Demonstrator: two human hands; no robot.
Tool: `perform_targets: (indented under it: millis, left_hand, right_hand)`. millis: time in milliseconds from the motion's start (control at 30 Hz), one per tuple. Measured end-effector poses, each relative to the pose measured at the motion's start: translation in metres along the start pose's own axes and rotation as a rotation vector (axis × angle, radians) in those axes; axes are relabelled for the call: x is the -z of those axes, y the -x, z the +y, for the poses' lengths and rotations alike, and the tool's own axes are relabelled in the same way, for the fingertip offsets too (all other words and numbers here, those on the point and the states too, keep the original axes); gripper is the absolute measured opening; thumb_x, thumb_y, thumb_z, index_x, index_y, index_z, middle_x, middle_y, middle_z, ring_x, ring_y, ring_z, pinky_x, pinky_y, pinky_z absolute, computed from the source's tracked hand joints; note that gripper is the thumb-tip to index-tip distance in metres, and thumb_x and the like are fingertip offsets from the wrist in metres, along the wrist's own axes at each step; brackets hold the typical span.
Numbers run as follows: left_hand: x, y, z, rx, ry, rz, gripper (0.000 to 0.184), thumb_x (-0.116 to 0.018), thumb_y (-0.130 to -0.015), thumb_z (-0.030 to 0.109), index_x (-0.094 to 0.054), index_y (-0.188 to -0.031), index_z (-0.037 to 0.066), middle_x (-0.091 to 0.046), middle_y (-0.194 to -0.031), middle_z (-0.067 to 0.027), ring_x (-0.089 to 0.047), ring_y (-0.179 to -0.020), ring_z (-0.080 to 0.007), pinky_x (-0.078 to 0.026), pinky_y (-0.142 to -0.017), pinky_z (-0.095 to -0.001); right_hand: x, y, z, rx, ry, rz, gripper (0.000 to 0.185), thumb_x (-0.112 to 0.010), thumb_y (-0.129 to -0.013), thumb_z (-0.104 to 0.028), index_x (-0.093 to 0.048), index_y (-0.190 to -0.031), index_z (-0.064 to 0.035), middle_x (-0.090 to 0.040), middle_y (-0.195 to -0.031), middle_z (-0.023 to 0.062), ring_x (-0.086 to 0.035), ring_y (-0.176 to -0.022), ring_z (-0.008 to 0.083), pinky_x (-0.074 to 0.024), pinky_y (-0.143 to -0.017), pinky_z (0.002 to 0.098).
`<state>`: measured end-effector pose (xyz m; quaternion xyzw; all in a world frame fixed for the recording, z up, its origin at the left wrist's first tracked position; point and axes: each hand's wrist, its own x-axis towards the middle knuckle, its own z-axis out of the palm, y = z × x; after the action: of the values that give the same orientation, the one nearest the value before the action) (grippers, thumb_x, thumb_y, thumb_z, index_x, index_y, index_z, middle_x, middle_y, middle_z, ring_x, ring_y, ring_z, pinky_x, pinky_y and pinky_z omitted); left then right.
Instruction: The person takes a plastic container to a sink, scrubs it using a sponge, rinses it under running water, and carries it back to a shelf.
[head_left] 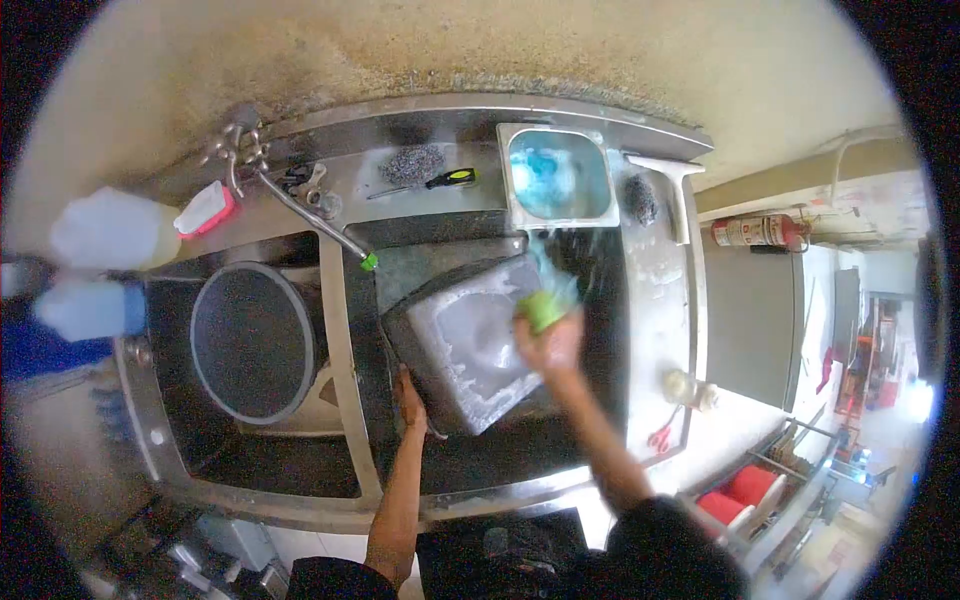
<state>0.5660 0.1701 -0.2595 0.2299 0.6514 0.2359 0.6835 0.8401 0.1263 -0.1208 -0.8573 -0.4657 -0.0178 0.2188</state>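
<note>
A grey rectangular metal container lies tilted in the right sink basin, with whitish foam on its upturned face. My left hand rests against its lower left edge, the fingers partly hidden beside it. My right hand is closed on a green sponge above the container's right side, blurred by motion. Suds trail from the sponge toward a metal pan of blue soapy water behind the basin. A tap with a green tip reaches over the basin's left edge.
A round dark tub fills much of the left basin. Along the back ledge lie a screwdriver, steel wool and a red-and-white brush. Red-handled scissors lie on the right counter. Plastic jugs stand at far left.
</note>
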Motion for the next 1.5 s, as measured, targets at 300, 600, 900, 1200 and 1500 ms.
perform_targets:
  millis: [300,600,900,1200,1500]
  left_hand:
    - [0.002,-0.009,-0.009,0.078,-0.118,0.203,0.077,-0.038,-0.090,0.059,-0.032,-0.138,-0.001,-0.039,-0.138,-0.0190,-0.041,-0.122,-0.0339,-0.032,-0.101,-0.0446]
    - [0.044,-0.075,-0.063,-0.279,0.186,-0.195,0.050,-0.031,-0.098,0.034,-0.030,-0.140,0.007,-0.042,-0.137,-0.0144,-0.042,-0.121,-0.0295,-0.036,-0.100,-0.0406]
    - [0.007,-0.035,-0.035,-0.249,-0.379,0.221,0.051,-0.031,-0.099,0.036,-0.040,-0.133,-0.001,-0.043,-0.133,-0.0235,-0.044,-0.121,-0.0354,-0.036,-0.102,-0.0437]
    - [-0.025,0.007,-0.012,-0.444,-0.478,0.207,0.051,-0.028,-0.099,0.032,-0.032,-0.138,-0.001,-0.033,-0.140,-0.0240,-0.034,-0.129,-0.0352,-0.030,-0.105,-0.0438]
    - [-0.026,0.041,-0.034,-0.291,-0.437,0.219,0.060,-0.028,-0.098,0.040,-0.025,-0.140,-0.003,-0.024,-0.146,-0.0217,-0.028,-0.133,-0.0359,-0.023,-0.108,-0.0437]
  right_hand:
    - [-0.102,0.009,0.011,0.555,-0.258,-0.432,0.055,-0.051,-0.081,-0.028,-0.042,-0.132,-0.0101,-0.031,-0.143,0.0163,-0.024,-0.135,0.0335,-0.0114,-0.112,0.0515]
    - [-0.112,-0.020,0.049,0.403,-0.406,-0.375,0.035,-0.048,-0.087,-0.022,-0.052,-0.119,-0.0069,-0.039,-0.137,0.0204,-0.035,-0.128,0.0376,-0.0285,-0.106,0.0477]
    - [-0.017,0.050,0.045,0.107,-0.587,-0.455,0.046,-0.041,-0.087,-0.004,-0.038,-0.132,0.0042,-0.035,-0.139,0.0243,-0.033,-0.130,0.0393,-0.0252,-0.110,0.0424]
    - [-0.090,-0.043,-0.017,0.398,-0.725,-0.297,0.043,-0.040,-0.094,-0.020,-0.039,-0.132,0.0012,-0.039,-0.138,0.0201,-0.032,-0.131,0.0365,-0.0261,-0.109,0.0403]
    - [-0.046,-0.041,-0.103,0.705,-0.362,-0.325,0.043,-0.055,-0.084,-0.018,-0.053,-0.125,-0.0077,-0.052,-0.125,0.0210,-0.042,-0.125,0.0313,-0.0362,-0.103,0.0408]
